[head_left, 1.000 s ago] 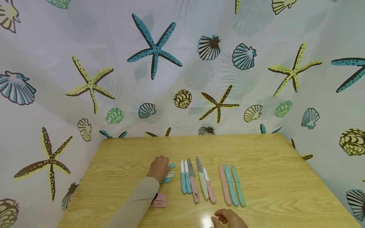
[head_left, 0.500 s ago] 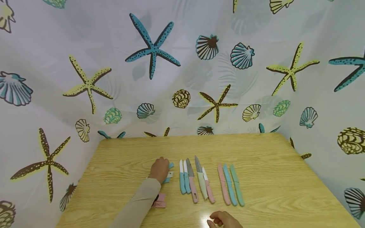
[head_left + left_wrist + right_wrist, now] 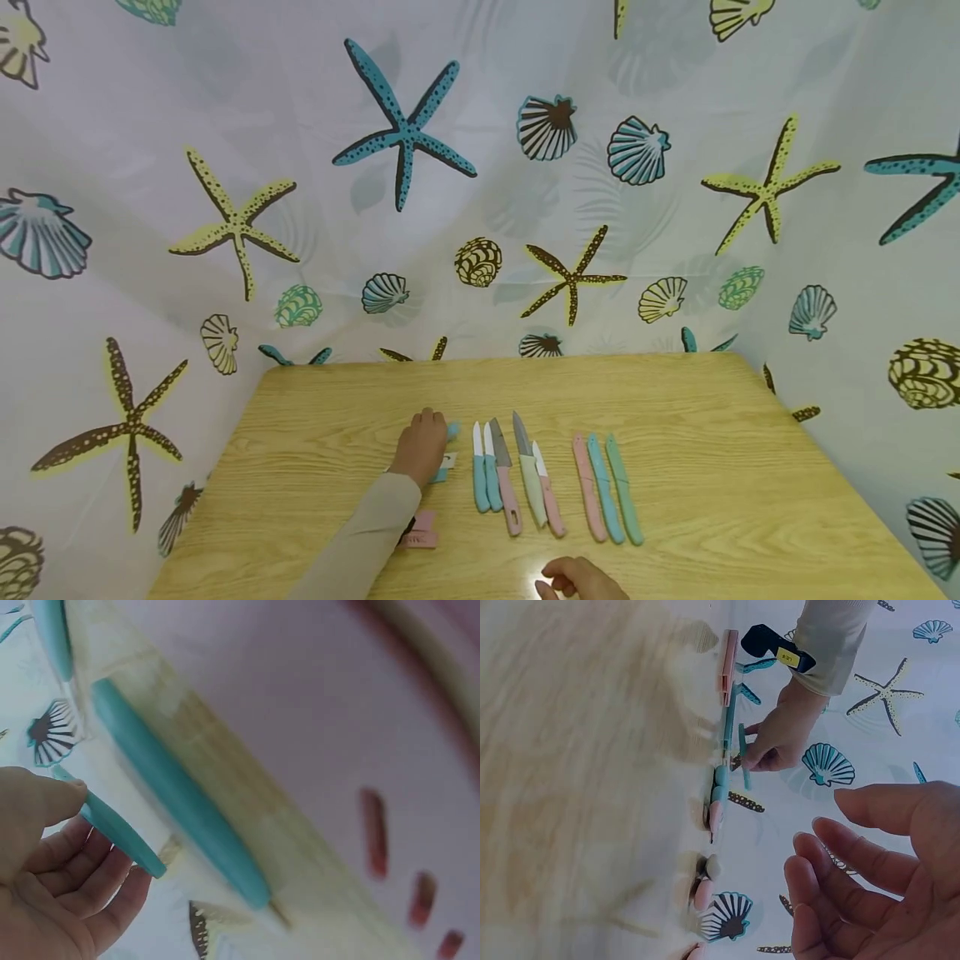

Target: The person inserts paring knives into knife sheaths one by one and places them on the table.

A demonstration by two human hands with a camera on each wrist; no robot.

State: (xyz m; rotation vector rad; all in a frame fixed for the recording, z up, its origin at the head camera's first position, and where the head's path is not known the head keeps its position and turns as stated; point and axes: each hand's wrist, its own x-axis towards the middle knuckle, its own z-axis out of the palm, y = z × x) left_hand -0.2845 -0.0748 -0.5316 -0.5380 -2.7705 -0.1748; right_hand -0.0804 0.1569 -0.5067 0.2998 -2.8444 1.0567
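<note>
A slim teal piece is pinched between the thumb and fingers of the left hand, held just above the left part of the bench. Close by the left hand lie a cream piece and a blue piece; two pink pieces sit nearer the person, by the sleeve. To their right, five knives lie with blades toward the far edge, then three slim lengths in pink, blue and green. The right hand, fingers loosely curved around nothing, is at the near side beside a bright reflection. The bench is pale yellowish wood, its grain running crosswise. White fabric printed with starfish and shells hangs behind it and along both sides.
</note>
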